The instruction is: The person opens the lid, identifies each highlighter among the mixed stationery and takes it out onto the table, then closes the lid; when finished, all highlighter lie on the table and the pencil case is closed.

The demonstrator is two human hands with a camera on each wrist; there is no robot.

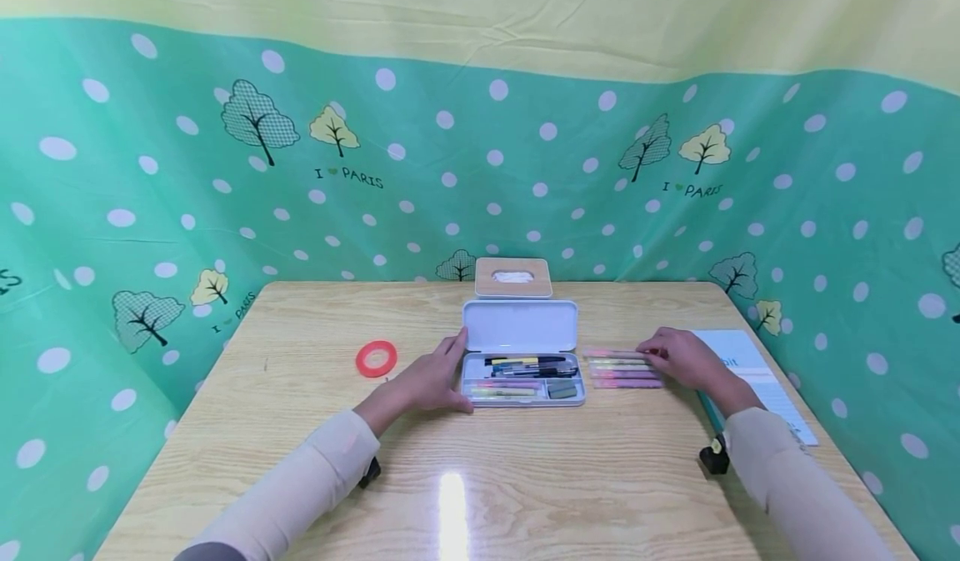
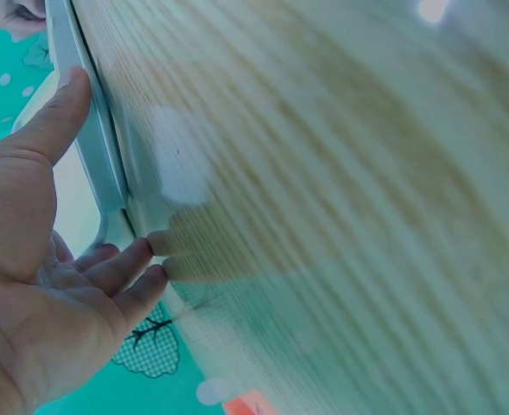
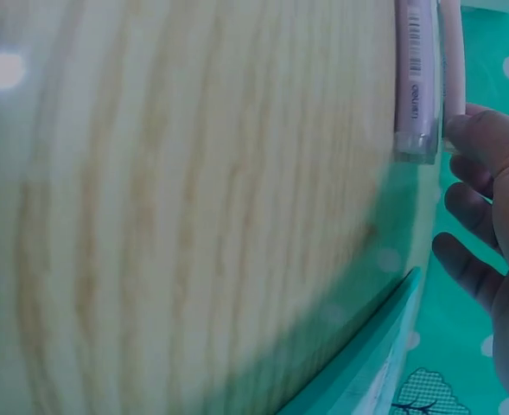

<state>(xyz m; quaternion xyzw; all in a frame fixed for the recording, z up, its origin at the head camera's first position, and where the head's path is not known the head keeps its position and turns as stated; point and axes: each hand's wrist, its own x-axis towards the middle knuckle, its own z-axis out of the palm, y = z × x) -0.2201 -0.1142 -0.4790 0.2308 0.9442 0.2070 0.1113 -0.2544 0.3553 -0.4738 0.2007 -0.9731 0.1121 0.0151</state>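
Observation:
A white pencil case [image 1: 521,404] lies with its lid [image 1: 521,325] raised, holding pens [image 1: 532,369], pastel highlighters [image 1: 504,392] and a dark grey-green eraser [image 1: 562,389]. My left hand [image 1: 437,375] rests against the case's left side with thumb and fingers spread, thumb toward the front; the left wrist view shows the fingers [image 2: 116,272] fairly straight at its corner. To the right of the case, several pastel highlighters [image 1: 624,371] lie in a row. My right hand [image 1: 678,358] pinches the end of the farthest, pink highlighter [image 3: 454,60] between thumb and fingertips, beside a purple highlighter [image 3: 415,78].
A red tape ring [image 1: 376,359] lies to the left of the case. Behind the case stands a tissue box [image 1: 513,277] with a wooden top. A blue-and-white booklet [image 1: 757,378] lies under the right forearm, near the right edge of the wooden table [image 1: 570,478].

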